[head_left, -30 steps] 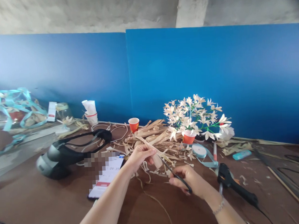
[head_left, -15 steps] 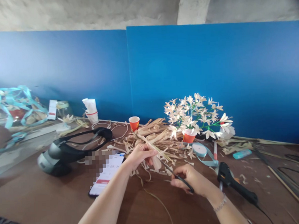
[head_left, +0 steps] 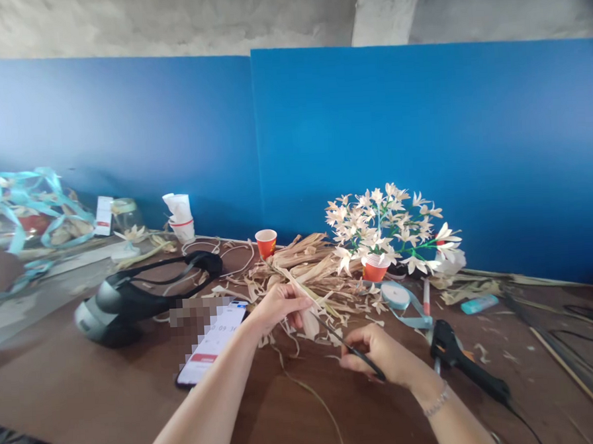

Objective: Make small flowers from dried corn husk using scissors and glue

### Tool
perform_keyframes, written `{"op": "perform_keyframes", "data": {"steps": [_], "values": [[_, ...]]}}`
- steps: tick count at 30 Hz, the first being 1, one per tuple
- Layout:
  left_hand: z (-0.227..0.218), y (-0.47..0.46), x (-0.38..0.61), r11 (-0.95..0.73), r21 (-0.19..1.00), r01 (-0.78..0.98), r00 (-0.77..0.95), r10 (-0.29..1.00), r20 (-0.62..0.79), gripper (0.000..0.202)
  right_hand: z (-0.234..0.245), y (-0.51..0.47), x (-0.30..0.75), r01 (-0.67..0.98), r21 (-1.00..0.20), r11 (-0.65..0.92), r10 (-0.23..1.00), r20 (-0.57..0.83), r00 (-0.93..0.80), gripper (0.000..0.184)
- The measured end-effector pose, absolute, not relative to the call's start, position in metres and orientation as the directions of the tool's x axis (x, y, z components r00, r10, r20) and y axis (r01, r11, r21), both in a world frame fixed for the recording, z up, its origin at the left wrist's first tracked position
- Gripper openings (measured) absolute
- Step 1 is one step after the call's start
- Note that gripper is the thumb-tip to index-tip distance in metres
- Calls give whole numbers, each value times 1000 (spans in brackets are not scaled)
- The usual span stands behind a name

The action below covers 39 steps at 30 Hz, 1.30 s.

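- Just below the centre of the frame: pinching a pale strip of husk (head_left: 310, 322) between thumb and fingers of the left hand (head_left: 282, 307), with fingertips pressed together and barely any gap.
- Lower right of centre: gripping dark scissors (head_left: 366, 360) in the right hand (head_left: 380, 355), with fingers curled round the handles and blades pointing up and left, close against the pale strip; impossible to tell the exact opening of the blades.
- On the right wrist: a thin bracelet (head_left: 435, 401).
- Behind the hands, at mid-frame: a loose heap of dry husks (head_left: 311, 262), with scraps scattered along the near edge.
- Behind the heap's left end: an upright orange paper cup (head_left: 266, 245).
- Right of centre: a bunch of cream flowers (head_left: 370, 219) on green stems, set in a second orange cup (head_left: 375, 271).
- Below the flowers: a roll of light blue ribbon (head_left: 396, 295), with a loose tail trailing right.
- Lower right: a black glue gun (head_left: 447, 343), lying near the right wrist.
- Left of the left forearm: a phone (head_left: 216, 345), lying screen up on the brown table (head_left: 267, 429).
- Farther left: a black and grey headset (head_left: 109, 311).
- Upper left, below the blue panel (head_left: 370, 112): a glass jar (head_left: 126, 217) and a white cup (head_left: 182, 231) stuffed with paper.
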State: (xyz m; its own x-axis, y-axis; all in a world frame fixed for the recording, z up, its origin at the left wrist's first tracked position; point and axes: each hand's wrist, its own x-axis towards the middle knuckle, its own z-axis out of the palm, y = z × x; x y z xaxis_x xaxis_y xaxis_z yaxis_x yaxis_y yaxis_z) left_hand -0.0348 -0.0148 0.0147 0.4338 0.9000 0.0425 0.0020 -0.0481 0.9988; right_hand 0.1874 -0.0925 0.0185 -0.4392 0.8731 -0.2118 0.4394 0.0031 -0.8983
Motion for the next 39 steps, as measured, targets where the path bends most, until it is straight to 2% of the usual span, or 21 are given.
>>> {"op": "perform_keyframes", "data": {"steps": [8,39], "values": [[17,-15,-34,-1,995,-95,356,934,35,26,14,-91,189,400,-916,-11,870,-206,-448,25],[17,-17,-31,-34,999,-27,378,925,41,23,19,-93,185,490,-872,4,870,-238,-431,24]]}}
